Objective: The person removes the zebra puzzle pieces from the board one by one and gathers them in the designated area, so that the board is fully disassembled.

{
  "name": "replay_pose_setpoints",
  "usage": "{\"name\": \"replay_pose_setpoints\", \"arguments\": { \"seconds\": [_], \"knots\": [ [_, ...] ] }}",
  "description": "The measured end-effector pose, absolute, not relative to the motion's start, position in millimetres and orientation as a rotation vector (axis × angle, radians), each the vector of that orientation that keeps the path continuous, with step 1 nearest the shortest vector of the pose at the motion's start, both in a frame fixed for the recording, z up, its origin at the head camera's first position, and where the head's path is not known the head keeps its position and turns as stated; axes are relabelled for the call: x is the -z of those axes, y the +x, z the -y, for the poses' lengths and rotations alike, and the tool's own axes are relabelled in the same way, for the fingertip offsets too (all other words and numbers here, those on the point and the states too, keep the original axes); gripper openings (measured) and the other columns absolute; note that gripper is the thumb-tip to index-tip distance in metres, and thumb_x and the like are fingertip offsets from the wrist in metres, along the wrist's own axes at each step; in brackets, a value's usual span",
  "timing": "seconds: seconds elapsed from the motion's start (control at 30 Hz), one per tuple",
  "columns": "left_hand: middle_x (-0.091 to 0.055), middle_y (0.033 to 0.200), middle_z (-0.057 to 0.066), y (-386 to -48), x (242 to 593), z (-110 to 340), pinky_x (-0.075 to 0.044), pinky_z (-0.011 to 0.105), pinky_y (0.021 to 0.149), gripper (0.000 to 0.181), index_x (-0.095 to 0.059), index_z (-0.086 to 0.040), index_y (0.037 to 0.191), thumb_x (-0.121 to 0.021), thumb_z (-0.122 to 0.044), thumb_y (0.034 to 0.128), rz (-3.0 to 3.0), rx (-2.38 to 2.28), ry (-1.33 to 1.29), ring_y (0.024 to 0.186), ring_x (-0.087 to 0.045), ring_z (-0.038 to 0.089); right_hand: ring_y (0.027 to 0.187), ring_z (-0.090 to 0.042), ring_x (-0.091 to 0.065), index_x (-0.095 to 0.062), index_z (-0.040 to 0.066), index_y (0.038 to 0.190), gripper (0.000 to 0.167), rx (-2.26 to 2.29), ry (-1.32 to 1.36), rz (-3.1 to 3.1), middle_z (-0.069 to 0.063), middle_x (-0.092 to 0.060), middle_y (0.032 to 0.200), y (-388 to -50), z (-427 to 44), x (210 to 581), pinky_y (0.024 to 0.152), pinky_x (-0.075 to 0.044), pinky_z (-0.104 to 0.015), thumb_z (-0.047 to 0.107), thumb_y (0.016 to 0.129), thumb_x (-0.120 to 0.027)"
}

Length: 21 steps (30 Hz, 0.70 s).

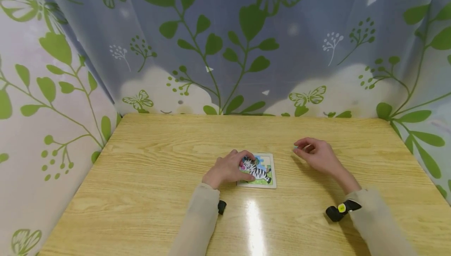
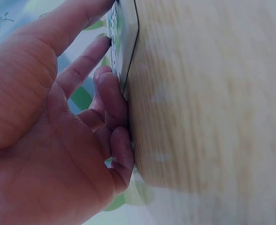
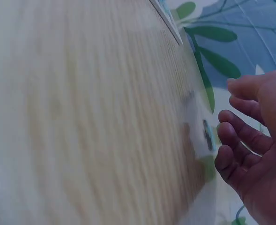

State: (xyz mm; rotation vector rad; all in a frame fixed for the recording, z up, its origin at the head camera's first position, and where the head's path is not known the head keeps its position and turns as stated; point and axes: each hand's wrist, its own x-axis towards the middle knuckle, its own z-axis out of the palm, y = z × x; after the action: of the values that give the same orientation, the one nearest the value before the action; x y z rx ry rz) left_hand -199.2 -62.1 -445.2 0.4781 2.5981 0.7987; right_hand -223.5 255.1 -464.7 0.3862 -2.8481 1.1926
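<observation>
A small square jigsaw puzzle with a zebra picture and a pale border lies flat on the table. My left hand reaches over its left side, with the thumb and index finger spread and touching the picture. In the left wrist view, the other fingers bend down beside the puzzle's edge. To the right, my right hand hovers low over the table, its fingers loosely bent. A small bluish puzzle piece lies by those fingertips, apart from them in the right wrist view.
The wooden table extends around both hands. Behind it hangs a curtain printed with leaves and butterflies, and similar cloth closes the left side. A black wrist camera is strapped on the right wrist.
</observation>
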Motion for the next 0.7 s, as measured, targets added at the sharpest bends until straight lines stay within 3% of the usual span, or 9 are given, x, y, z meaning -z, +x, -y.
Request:
{"name": "replay_pose_setpoints", "arguments": {
  "seconds": [0.37, 0.7],
  "knots": [
    [-0.053, 0.107, -0.001, -200, 446, 62, -0.036, 0.050, 0.096, 0.055, -0.058, -0.034, 0.134, -0.082, -0.043, 0.0853, -2.599, -0.793, 0.456, 0.095, -0.050, 0.016, 0.082, -0.010, -0.064, -0.073, 0.008, 0.111, 0.021, -1.210, 0.644, 2.852, -0.003, -0.072, 0.096, -200, -220, 464, 0.070, -0.054, -0.025, 0.017, 0.093, -0.076],
    [-0.053, 0.104, 0.000, -200, 444, 59, -0.036, 0.052, 0.097, 0.038, -0.059, -0.032, 0.131, -0.070, -0.041, 0.0959, -2.608, -0.803, 0.452, 0.092, -0.050, 0.018, 0.074, -0.004, -0.057, -0.075, 0.007, 0.106, 0.024, -1.166, 0.856, 2.823, 0.001, -0.068, 0.088, -197, -200, 469, 0.066, -0.050, -0.023, 0.014, 0.085, -0.083]
  ]
}}
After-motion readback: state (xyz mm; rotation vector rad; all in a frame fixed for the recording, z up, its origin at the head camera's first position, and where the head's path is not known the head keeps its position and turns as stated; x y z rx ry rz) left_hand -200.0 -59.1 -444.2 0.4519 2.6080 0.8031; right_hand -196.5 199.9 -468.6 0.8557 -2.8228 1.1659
